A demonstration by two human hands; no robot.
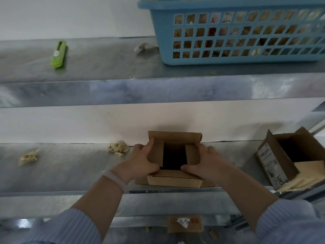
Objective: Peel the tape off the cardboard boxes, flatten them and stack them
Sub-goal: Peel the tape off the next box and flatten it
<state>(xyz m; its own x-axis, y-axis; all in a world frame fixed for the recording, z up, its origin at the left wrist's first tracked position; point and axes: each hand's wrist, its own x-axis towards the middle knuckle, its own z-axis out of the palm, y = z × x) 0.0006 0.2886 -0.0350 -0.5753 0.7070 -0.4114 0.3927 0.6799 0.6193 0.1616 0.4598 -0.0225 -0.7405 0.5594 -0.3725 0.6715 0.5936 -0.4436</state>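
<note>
A small open cardboard box [175, 179] stands on the lower metal shelf [70, 166], its flaps spread and its inside dark. My left hand [143, 161] grips its left side flap, thumb at the opening's near edge. My right hand [202, 162] grips the right side flap the same way. A second open cardboard box [288, 155] with a printed label lies tilted at the shelf's right end. Crumpled balls of peeled tape [117, 147] lie left of the box I hold, with another tape ball [28, 157] farther left.
On the upper shelf [105, 71] lie a green utility knife [58, 54] and a scrap of tape [142, 47], beside a blue plastic basket [237, 32] full of tape scraps. A labelled cardboard piece [184, 224] lies below the lower shelf.
</note>
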